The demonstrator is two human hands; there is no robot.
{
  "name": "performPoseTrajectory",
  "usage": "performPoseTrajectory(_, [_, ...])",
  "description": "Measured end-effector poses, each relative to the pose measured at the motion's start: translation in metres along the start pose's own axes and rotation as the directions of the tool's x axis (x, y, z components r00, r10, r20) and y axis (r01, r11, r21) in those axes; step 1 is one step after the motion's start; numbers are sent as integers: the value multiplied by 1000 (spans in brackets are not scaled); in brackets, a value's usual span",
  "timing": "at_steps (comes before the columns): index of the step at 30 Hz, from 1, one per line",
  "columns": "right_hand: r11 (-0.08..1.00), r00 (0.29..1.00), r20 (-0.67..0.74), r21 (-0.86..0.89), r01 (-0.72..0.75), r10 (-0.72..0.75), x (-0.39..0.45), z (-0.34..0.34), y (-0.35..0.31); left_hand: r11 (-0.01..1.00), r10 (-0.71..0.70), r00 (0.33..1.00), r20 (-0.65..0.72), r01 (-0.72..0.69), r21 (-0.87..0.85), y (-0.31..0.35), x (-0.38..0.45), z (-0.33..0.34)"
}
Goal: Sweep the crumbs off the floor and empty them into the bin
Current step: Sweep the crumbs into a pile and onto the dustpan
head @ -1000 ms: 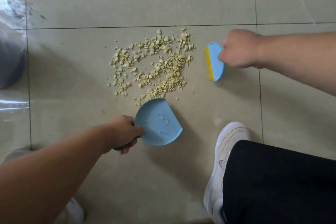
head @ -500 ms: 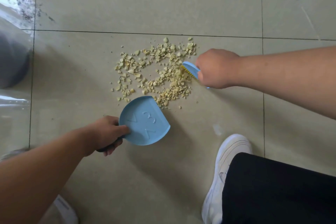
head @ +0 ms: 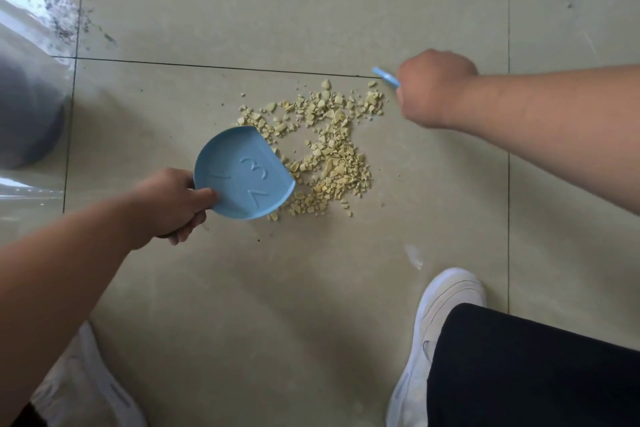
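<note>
Our left hand grips the round blue plastic dustpan touching the yellow crumbs, and our right hand grips the small blue brush.

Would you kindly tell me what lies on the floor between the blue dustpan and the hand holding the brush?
In the head view, the yellow crumbs lie scattered on the tile between the blue dustpan and the right hand gripping the brush.

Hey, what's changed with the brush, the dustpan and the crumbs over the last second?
The right hand swept the brush left into the crumbs, then drew it back to their far right edge, leaving the pile tighter. The left hand slid the dustpan forward until its lip met the crumbs. Both grips stayed; no crumbs lie in the pan yet.
</note>
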State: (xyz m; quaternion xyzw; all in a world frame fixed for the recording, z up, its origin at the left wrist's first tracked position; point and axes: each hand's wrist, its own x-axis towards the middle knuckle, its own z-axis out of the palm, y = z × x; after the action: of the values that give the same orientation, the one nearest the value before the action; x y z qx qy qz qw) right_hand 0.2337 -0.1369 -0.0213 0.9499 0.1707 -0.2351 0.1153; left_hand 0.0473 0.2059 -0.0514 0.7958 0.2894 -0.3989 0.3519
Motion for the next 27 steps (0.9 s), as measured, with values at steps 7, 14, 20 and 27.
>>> performPoseTrajectory(7, [927, 930, 75, 147, 346, -359, -37, 13, -45, 999, -42, 999, 30, 42, -22, -5, 0, 3])
performPoseTrajectory(14, [968, 964, -245, 198, 151, -100, -2, -2, 29, 999, -22, 999, 40, 23, -24, -10, 2, -4])
performPoseTrajectory(20, [991, 995, -77, 112, 70, -62, -17, 35, 19, 999, -21, 999, 38, 22, -39, -24, -2, 0])
performPoseTrajectory(27, [903, 923, -19, 199, 381, -385, -82, 57, -42, 999, -31, 999, 34, 32, -15, -39, -19, 12])
